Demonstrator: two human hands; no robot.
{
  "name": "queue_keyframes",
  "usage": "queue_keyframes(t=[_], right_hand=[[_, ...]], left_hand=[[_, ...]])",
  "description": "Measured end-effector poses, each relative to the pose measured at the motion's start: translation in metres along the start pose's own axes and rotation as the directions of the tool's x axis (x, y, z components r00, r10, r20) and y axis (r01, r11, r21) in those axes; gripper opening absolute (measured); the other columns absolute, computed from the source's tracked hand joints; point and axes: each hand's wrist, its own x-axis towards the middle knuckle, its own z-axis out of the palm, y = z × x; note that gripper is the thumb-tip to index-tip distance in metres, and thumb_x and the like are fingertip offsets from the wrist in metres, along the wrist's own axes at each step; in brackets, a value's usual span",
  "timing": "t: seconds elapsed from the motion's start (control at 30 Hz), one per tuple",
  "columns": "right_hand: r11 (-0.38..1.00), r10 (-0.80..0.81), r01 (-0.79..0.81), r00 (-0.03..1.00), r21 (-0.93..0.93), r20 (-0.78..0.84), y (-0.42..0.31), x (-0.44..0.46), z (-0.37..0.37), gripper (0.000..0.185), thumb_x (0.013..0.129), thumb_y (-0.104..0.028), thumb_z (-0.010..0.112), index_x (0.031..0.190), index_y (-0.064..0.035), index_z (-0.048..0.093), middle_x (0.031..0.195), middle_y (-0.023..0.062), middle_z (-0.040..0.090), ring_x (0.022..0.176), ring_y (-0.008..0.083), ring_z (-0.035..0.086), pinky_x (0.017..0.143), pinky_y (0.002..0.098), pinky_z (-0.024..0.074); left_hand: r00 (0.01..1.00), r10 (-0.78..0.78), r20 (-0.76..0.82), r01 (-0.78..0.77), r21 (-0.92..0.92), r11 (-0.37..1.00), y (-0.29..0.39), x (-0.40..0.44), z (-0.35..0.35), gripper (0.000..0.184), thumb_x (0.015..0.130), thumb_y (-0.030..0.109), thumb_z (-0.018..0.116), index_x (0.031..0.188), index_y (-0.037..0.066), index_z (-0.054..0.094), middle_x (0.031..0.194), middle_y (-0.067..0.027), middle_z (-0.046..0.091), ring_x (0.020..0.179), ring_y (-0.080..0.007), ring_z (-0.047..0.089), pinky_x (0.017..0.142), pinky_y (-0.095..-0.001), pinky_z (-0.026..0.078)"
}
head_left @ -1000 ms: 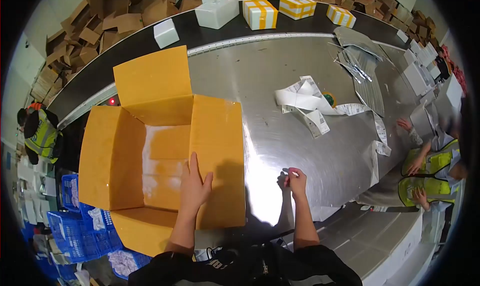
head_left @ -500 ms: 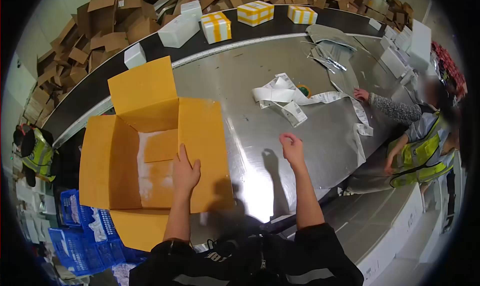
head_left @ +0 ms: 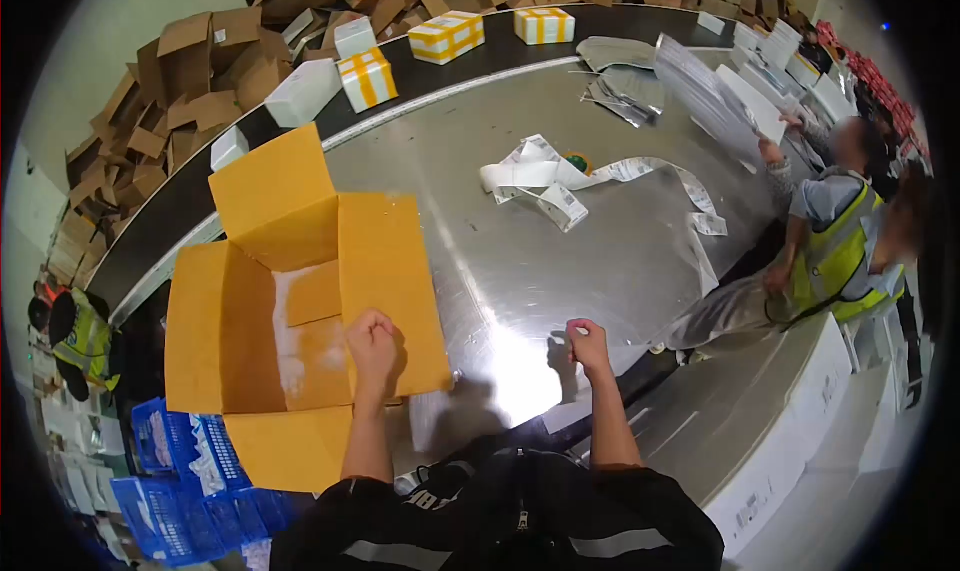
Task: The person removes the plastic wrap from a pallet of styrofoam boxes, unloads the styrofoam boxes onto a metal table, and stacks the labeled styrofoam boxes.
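You are holding your left hand [head_left: 372, 343] in a tight fist; I cannot tell whether it is touching the flap [head_left: 392, 271] beneath it. The cardboard box [head_left: 250, 331] is standing open to the left of that fist. You are holding your right hand [head_left: 588, 345] above the metal table [head_left: 450, 256], fingers curling narrow; I cannot tell whether they are pinching anything small. Ahead of that hand, the label strip [head_left: 540, 174] is lying in loops, with a green tape roll [head_left: 578, 162] sitting just beside it. Farther ahead to its right, a co-worker [head_left: 840, 233] is holding a silvery sheet [head_left: 705, 93].
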Motion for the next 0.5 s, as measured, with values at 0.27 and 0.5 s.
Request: queue_keyframes(t=[0.27,0.5], right_hand=[[0.556,-0.558,0.569,0.796,-0.605,0.236,0.063,0.005,-0.03,0.019,0.082,-0.02,0.063,0.089,-0.003,0.068,0.075,0.0087,0.067,0.066,0.0147,0.06,0.059,0.0271,0.0495],[0.973,-0.177,0.186,0.981,-0.138,0.078,0.002,-0.039,-0.003,0.024,0.087,-0.024,0.06,0.093,-0.0016,0.064,0.071,0.0078,0.064,0.062,0.0143,0.06,0.056,0.0281,0.0476]], left_hand=[[0.944,-0.026,0.33,0.066,-0.113,0.991,0.009,-0.053,0.056,0.018,0.075,-0.002,0.04,0.061,0.0,0.05,0.056,-0.0056,0.049,0.054,-0.0134,0.047,0.051,-0.0268,0.037],[0.764,0.14,0.63,-0.056,-0.15,0.987,0.029,-0.051,0.14,0.016,0.078,0.006,0.042,0.065,-0.002,0.047,0.056,-0.0086,0.045,0.053,-0.0138,0.044,0.05,-0.0301,0.035]])
